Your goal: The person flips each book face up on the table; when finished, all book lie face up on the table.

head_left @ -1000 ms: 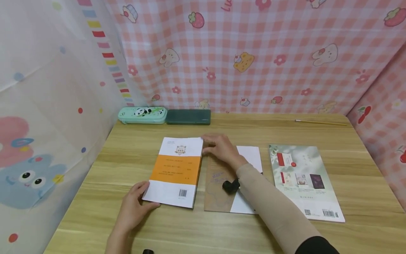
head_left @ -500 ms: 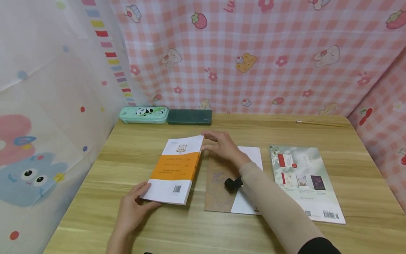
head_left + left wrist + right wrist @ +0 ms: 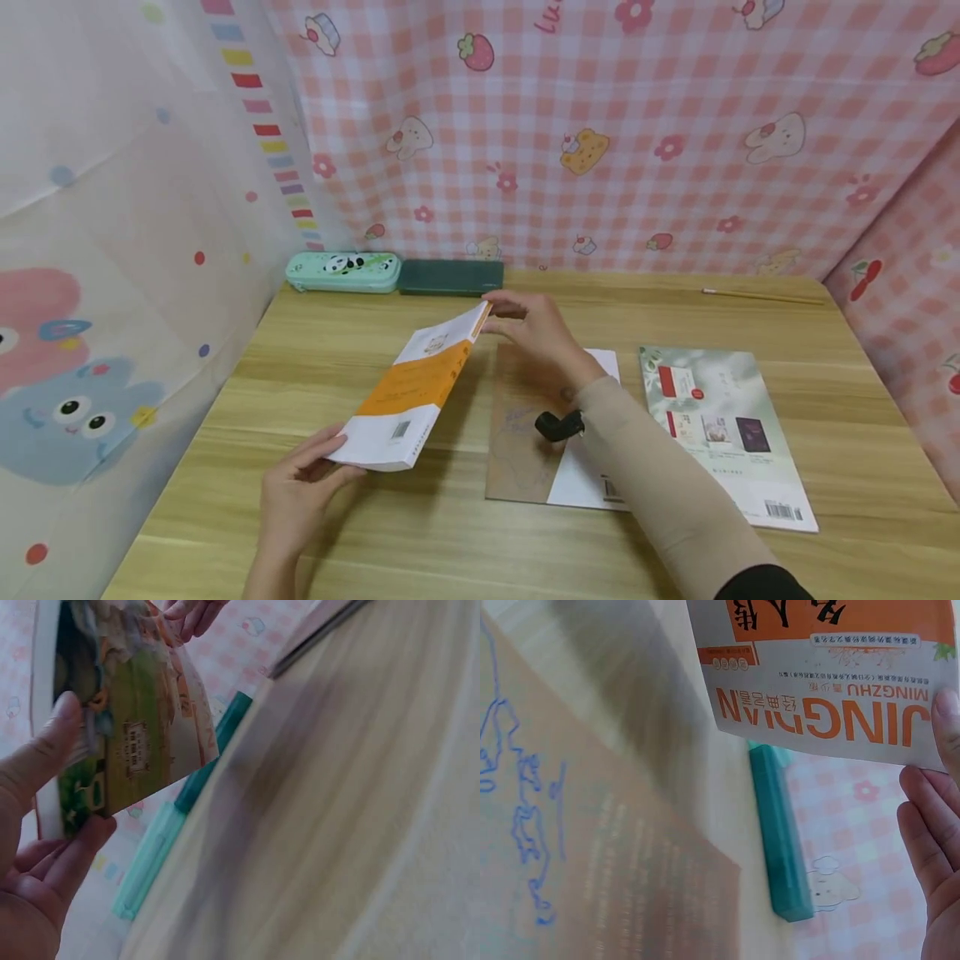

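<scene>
A white paperback book with an orange band (image 3: 417, 385) is held tilted above the table, its spine side raised. My left hand (image 3: 303, 483) pinches its near left corner, the thumb on one face and fingers on the other in the left wrist view. With thumb and fingers, my right hand (image 3: 536, 329) grips the far right corner. The underside cover, with orange lettering (image 3: 817, 716), faces the right wrist camera. Below my right forearm lies a brown and white book (image 3: 521, 450), partly hidden by the sleeve. Blue pen scribbles (image 3: 532, 847) mark its brown part.
A pale green magazine (image 3: 720, 417) lies at the right. Along the back edge are a mint panda pencil case (image 3: 343, 272), a dark green case (image 3: 452, 277) and a pencil (image 3: 761, 296). Gingham cloth (image 3: 675, 150) hangs behind the wooden table (image 3: 225, 467).
Both hands have lifted the orange-banded book off the table. Its right side has tipped upward, bringing the spine into view. The other books have stayed put.
</scene>
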A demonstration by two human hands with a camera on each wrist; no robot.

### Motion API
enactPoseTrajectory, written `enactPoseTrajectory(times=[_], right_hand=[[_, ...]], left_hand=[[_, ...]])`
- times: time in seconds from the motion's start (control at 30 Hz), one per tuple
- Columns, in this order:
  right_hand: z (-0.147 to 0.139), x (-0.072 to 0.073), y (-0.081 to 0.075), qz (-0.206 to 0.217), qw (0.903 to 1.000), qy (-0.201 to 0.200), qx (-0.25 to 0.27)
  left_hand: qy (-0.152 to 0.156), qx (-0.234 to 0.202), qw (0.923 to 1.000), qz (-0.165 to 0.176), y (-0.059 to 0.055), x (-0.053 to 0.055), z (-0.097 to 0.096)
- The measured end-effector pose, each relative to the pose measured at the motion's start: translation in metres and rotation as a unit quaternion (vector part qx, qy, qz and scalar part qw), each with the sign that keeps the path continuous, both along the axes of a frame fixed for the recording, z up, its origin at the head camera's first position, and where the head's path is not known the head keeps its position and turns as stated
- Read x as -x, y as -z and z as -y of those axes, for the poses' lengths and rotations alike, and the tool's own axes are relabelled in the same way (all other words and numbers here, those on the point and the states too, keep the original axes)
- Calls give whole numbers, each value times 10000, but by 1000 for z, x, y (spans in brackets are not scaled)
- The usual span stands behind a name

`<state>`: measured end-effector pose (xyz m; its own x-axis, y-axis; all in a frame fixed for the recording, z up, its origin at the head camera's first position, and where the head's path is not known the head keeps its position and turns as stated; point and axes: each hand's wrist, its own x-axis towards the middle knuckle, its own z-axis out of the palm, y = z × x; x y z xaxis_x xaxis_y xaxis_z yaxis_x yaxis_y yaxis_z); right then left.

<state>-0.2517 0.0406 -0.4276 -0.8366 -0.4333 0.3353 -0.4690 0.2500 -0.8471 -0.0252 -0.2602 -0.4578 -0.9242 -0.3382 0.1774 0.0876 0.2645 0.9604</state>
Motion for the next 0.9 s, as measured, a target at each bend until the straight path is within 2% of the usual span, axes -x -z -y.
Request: enactPoseTrajectory(times=[0.1,0.17,0.23,0.3,0.37,0.47,0.53,0.67,0.7,0.8,0.9], right_hand=[[0,-1,-6,-231,9997,79,49],[1,-2,-11,-382,9991,92,138],[2,-2,-16,-505,9983,79,265],[4,-2,-21,-599,9974,68,405],[6,-2,-23,-654,9964,52,537],[9,-3,-24,-611,9960,77,655],[12,-4,-24,-556,9952,86,801],[21,-5,-25,-528,9937,113,977],[23,-5,-25,-526,9935,117,1002],[28,-7,-26,-543,9937,289,938],[33,-9,-24,-515,9921,558,1000]], left_hand=[[-162,-407,9984,-366,-5,-1,-2],[-68,-550,9955,-769,-7,-1,-3],[106,-515,9914,-1201,-7,-1,-3],[131,-384,9885,-1455,-8,-1,-5],[-77,-109,9890,-1475,-8,0,-6],[-560,236,9912,-1173,-10,-2,-7],[-671,74,9926,-1005,-11,-3,-7],[-538,-538,9920,-1009,-12,-6,-6],[-572,-422,9921,-1036,-12,-7,-6],[-799,344,9897,-1134,-10,-7,-5],[-1101,1145,9798,-1212,-10,-7,-5]])
